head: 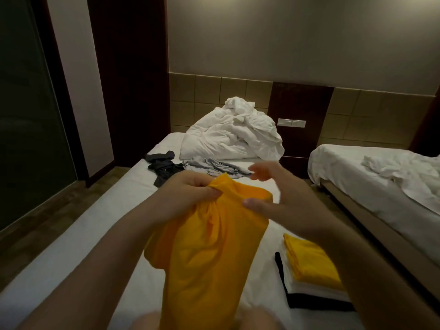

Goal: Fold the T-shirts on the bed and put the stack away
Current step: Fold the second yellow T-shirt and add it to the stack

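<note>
A: Largest item?
B: Bed [90, 234], white sheet, running away from the viewer. Second bed [357, 177] to the right, across a gap, with rumpled white linen.

A: Next?
B: White duvet heap [233, 136], piled at the far end of the near bed.

A: Garment in hand?
B: Yellow T-shirt [202, 263], one, hanging lengthwise over the sheet between both forearms. Its bunched top edge is at the hands and its lower end runs out of the bottom of the view.

A: Folded goods?
B: Stack [312, 270], on the sheet on the right, under the right forearm. Yellow on top, white beneath, black lowest.

A: Unfolded?
B: Grey T-shirt [214, 166] and dark T-shirt [162, 166], crumpled side by side in front of the duvet, beyond the hands.

A: Hands?
B: Left hand [188, 194]: fingers curled, gripping the gathered top edge. Right hand [281, 198]: thumb laid against the cloth just right of that grip, fingers spread, loose and blurred above it.

A: Smallest?
B: Wall switch plate [291, 122], between the beds.
</note>
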